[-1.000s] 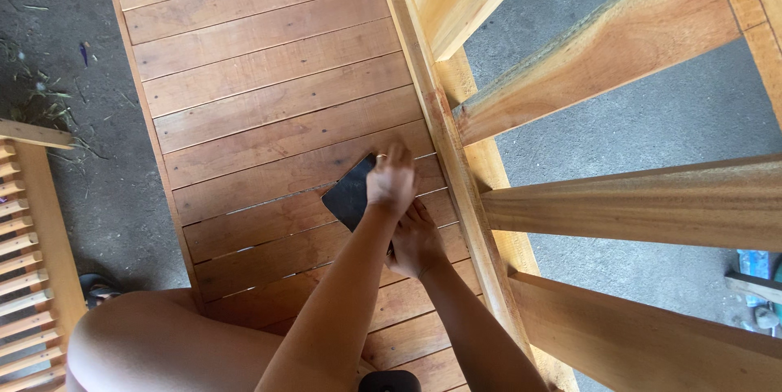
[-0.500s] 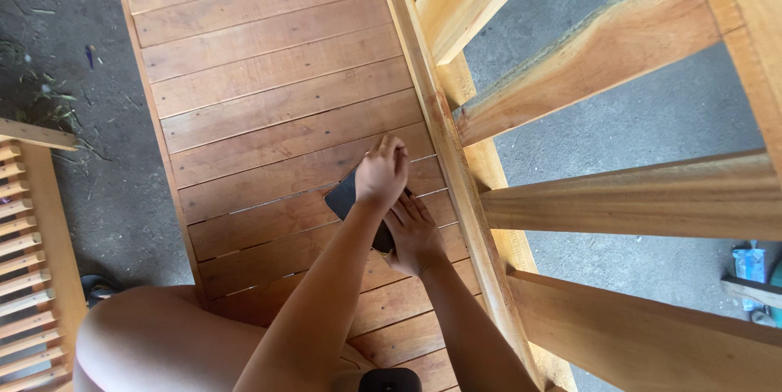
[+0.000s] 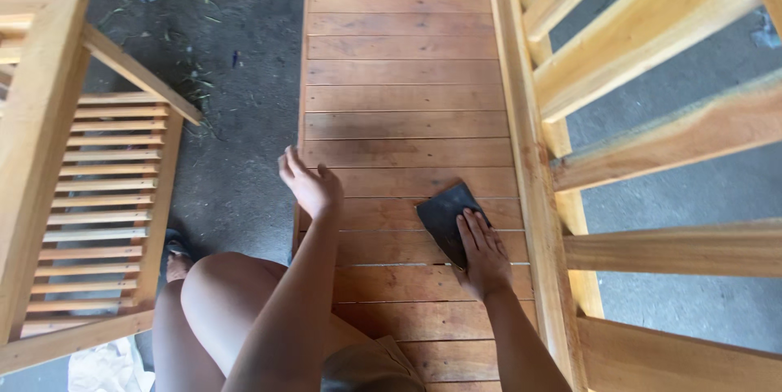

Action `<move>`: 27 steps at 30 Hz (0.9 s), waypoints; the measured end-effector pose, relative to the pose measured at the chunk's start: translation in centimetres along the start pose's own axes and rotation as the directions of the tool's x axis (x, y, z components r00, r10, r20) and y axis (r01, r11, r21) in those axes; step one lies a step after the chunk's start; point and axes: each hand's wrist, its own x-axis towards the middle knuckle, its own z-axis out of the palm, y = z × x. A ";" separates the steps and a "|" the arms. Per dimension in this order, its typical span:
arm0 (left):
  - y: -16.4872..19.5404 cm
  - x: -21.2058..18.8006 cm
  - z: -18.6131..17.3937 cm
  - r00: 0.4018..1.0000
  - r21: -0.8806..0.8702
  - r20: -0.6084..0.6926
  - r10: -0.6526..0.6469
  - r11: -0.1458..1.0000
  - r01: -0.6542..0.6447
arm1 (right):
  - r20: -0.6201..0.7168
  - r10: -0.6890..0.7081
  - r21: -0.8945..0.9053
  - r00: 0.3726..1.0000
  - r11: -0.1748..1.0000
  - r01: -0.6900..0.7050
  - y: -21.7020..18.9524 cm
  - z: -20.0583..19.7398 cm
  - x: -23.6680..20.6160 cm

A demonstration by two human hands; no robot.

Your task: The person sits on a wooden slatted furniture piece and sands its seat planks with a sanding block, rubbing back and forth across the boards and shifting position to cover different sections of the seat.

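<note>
The left hand (image 3: 308, 184) was on the dark sandpaper sheet (image 3: 446, 214) a moment ago. Now it is off and open in the air, over the left edge of the slatted wooden seat (image 3: 403, 99). The right hand (image 3: 481, 249) alone presses the sheet flat, fingers spread, at 3 o'clock from the left hand. So the rubbing now goes on with 1 hand. A knee (image 3: 216, 290) shows at 7 o'clock.

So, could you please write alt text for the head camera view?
The right hand presses a dark sanding sheet flat on a slatted wooden panel. The left hand is raised, open, over the panel's left edge; pale wooden rails cross at right.
</note>
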 end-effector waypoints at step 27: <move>2.7 -18.1 5.2 0.630 0.284 0.773 0.074 0.848 -0.448 | -0.111 0.143 -0.049 0.983 0.988 -0.149 2.7 -0.4 3.4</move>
